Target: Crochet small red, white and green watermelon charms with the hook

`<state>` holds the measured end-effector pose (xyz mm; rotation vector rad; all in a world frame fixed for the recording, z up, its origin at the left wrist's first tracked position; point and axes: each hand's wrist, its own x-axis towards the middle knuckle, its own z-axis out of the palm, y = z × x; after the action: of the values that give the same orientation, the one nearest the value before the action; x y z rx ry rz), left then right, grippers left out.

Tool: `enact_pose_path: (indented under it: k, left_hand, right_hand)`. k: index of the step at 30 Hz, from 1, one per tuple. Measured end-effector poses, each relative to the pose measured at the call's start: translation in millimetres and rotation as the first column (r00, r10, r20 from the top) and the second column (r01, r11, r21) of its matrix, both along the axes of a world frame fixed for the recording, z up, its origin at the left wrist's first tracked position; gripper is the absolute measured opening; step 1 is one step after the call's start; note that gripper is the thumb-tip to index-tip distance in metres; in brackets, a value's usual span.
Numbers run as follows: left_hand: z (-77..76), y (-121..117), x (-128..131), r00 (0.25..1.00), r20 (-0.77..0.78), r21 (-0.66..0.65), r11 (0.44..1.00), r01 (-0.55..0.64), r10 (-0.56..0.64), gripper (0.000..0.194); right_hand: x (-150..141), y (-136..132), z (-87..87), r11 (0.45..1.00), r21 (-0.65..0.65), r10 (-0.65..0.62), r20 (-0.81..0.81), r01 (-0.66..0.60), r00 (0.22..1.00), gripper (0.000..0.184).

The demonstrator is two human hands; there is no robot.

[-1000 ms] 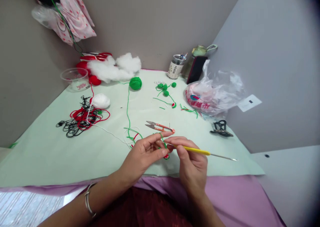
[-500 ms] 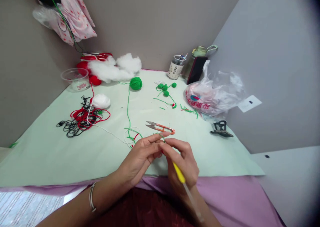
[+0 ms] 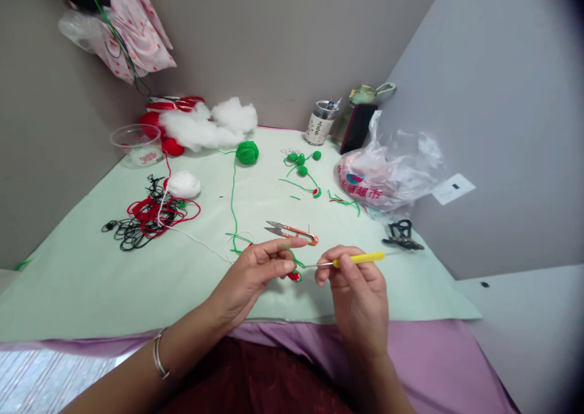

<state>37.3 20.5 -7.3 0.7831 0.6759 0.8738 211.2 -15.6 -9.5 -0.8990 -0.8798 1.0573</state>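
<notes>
My left hand pinches a small red and green crochet piece between thumb and fingers, its index finger stretched out. Green yarn loops up from the piece. My right hand is closed round the yellow handle of a crochet hook. The hook's metal shaft points left, and its tip touches the green yarn beside my left fingertips. Just beyond my left index finger lie orange thread snips. A green yarn ball sits farther back, its strand running down toward my left hand.
A white yarn ball rests by tangled black and red yarn at left. White stuffing and a clear tub stand behind. Small green balls lie mid-table. At right are a plastic bag, pen holder and black claw clip.
My right hand has moved right, away from my left, and turned the hook from steep to nearly level. The red and green piece and the yarn loop now show.
</notes>
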Motion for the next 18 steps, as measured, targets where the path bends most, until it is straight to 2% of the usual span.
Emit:
enact_pose_path:
  k: [3,7,9,12,14,16,18]
  left_hand:
    - [0.4,0.1,1.8,1.0,-0.009,0.026,0.999,-0.024,0.024,0.03]
    - [2.3,-1.4,1.8,0.999,-0.036,0.055,0.998,-0.027,0.029,0.027]
    - [3.2,-2.3,0.9,0.998,-0.057,0.07,0.997,-0.035,0.039,0.027]
    - [4.0,-3.0,-0.4,0.992,-0.105,0.08,0.995,-0.066,0.074,0.026]
    - [4.5,-2.9,-1.1,0.985,-0.145,0.097,0.992,-0.082,0.096,0.027]
    - [5.4,-2.7,-2.0,0.976,-0.185,0.137,0.986,-0.09,0.115,0.027]
    - [6.8,-2.9,-2.7,0.966,-0.224,0.187,0.978,-0.088,0.13,0.028]
  right_hand:
    - [-1.7,1.0,2.7,0.998,-0.005,0.062,-0.03,-0.062,0.998,0.017]
    - [-2.2,3.0,-0.5,0.996,0.034,0.083,-0.062,-0.081,0.995,0.014]
    - [-1.8,3.3,-3.1,0.995,0.091,0.032,0.024,-0.034,0.999,0.012]
    - [-0.3,2.2,-4.9,0.961,0.233,-0.201,0.205,0.152,0.958,0.016]
    - [2.0,0.9,-3.9,0.929,0.284,-0.306,0.227,0.238,0.925,0.021]
    - [5.0,-0.6,-2.4,0.935,0.27,-0.295,0.239,0.229,0.925,0.024]
    - [7.2,-1.8,-1.3,0.963,0.231,-0.214,0.339,0.139,0.916,0.025]
